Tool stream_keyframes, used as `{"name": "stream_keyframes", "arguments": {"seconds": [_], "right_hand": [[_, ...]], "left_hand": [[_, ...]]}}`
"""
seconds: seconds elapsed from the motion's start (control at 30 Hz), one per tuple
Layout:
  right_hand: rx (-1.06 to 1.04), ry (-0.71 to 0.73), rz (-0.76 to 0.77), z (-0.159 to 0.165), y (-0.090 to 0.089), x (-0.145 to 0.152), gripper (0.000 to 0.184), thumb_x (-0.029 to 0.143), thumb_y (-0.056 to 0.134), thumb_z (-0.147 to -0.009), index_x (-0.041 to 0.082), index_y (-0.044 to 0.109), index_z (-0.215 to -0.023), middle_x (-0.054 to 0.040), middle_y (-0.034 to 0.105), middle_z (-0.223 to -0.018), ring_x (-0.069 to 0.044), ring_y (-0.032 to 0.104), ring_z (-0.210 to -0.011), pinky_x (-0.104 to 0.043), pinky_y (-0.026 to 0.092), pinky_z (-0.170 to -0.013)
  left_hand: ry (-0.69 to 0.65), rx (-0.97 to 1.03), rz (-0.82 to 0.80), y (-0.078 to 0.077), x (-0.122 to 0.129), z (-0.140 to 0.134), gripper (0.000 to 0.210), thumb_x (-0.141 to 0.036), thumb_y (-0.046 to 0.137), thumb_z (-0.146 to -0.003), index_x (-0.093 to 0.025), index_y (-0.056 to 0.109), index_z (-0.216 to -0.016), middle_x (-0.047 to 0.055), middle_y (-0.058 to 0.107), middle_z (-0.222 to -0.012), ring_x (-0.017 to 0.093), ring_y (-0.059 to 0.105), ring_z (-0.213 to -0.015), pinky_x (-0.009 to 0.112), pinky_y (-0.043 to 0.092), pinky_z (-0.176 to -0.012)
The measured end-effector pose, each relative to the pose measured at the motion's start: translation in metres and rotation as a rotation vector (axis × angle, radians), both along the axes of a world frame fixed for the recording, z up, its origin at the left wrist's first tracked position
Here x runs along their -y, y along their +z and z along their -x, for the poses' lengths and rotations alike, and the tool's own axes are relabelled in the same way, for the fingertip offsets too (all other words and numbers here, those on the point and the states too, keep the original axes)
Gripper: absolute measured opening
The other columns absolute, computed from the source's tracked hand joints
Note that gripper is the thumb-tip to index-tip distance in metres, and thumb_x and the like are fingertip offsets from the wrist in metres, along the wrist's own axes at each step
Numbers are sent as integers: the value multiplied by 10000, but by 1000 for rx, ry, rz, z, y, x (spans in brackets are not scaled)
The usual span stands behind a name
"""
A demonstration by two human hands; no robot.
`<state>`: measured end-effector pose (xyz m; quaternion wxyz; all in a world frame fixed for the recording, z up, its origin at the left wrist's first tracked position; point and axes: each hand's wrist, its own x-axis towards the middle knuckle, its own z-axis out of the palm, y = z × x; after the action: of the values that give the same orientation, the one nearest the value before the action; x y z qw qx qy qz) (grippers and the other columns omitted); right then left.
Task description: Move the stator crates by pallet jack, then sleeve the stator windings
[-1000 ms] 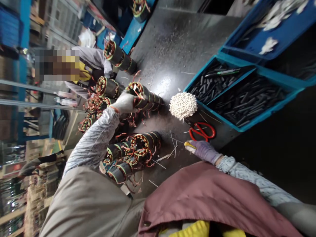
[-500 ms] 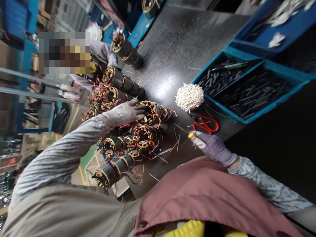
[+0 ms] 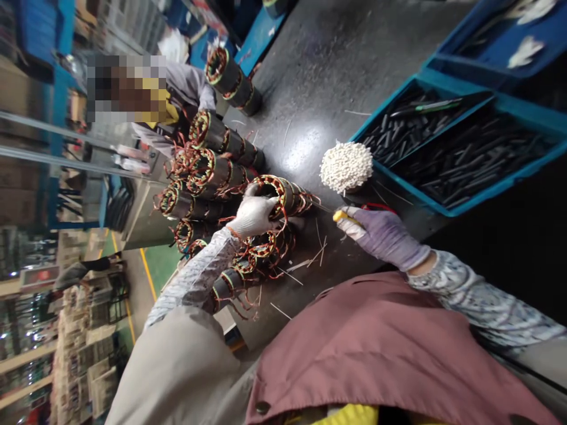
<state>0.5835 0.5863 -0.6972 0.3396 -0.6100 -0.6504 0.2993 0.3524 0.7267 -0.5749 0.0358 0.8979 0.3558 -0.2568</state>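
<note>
My left hand [image 3: 256, 213], in a white knitted glove, grips the near rim of a motor stator [image 3: 290, 198], with fingers reaching into its bore. The stator has a grey core and reddish-brown wire leads. My right hand [image 3: 384, 235], in a purple and white glove, is closed around the yellow handle of a thin-shafted tool [image 3: 340, 216]. Its shaft points toward the stator's far end; whether the tip touches it I cannot tell. Behind the right hand show the red handles of scissors [image 3: 381, 206], mostly hidden.
Several more stators [image 3: 224, 139] crowd the table [image 3: 310, 77] around my left arm. A bundle of white sticks or tubes [image 3: 346, 167] stands beside blue bins [image 3: 436, 203] of black tubes. Loose pale strips [image 3: 301, 264] lie about. A co-worker [image 3: 188, 85] is across the table.
My left hand has gone from lying flat against the stator's rim to gripping it, its forearm swinging nearer my body. My right hand with the tool has risen slightly, covering more of the scissors.
</note>
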Motion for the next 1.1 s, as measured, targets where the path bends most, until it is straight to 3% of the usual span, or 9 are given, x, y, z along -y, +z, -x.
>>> {"name": "stream_keyframes", "arguments": {"seconds": [0.17,0.33,0.5,0.67,0.77,0.9,1.0,1.1], "right_hand": [[160,60,78,4,13,4,422,448,436,-955,196,705,-1161,-92,744,-1028,-229,710,-889,-306,516,-773],[262,103,152,11,32,-5,419,412,430,-963,182,685,-1203,-99,744,-1012,-226,702,-872,-299,472,-731],[281,174,193,3,37,-15,433,416,410,-967,181,676,-1216,-98,741,-1011,-226,687,-872,-301,435,-722],[85,229,212,30,46,-41,400,441,429,-964,184,711,-1084,-91,739,-960,-199,669,-810,-279,416,-701],[-173,119,260,72,50,-40,403,414,386,-993,158,692,-935,-85,724,-858,-168,648,-745,-257,423,-687],[-509,-26,294,104,45,-16,404,394,330,-1015,170,654,-923,-56,713,-813,-147,643,-706,-240,457,-681],[-432,74,210,76,31,-3,341,381,405,-982,183,683,-999,-62,736,-918,-170,676,-809,-255,487,-746],[-186,101,154,23,15,3,368,389,452,-952,178,688,-1140,-88,732,-1066,-209,686,-955,-289,499,-844]], "left_hand": [[-220,-21,96,9,-3,-2,371,-420,599,-765,-206,704,-1051,64,746,-850,292,690,-915,571,220,-1156],[-187,-31,69,8,2,-4,420,-444,607,-764,-198,691,-1094,72,745,-871,292,690,-914,596,215,-1153],[-170,3,30,2,5,-1,428,-499,615,-767,-197,698,-1058,74,733,-834,293,692,-893,586,247,-1145],[-165,23,41,0,11,-1,304,-425,603,-769,-208,709,-956,53,723,-779,271,690,-816,595,228,-1153],[-159,35,86,4,6,3,310,-404,583,-780,-227,707,-1002,51,730,-814,267,689,-856,591,213,-1165],[-308,-26,195,10,-12,7,339,-415,578,-797,-234,702,-1056,65,729,-845,275,687,-913,576,209,-1175],[-356,-70,199,11,-16,8,340,-415,597,-789,-223,704,-1048,79,733,-874,295,685,-931,592,211,-1171],[-289,-56,108,13,-6,7,358,-407,571,-814,-197,701,-1074,91,742,-886,294,690,-922,578,224,-1176]]}}
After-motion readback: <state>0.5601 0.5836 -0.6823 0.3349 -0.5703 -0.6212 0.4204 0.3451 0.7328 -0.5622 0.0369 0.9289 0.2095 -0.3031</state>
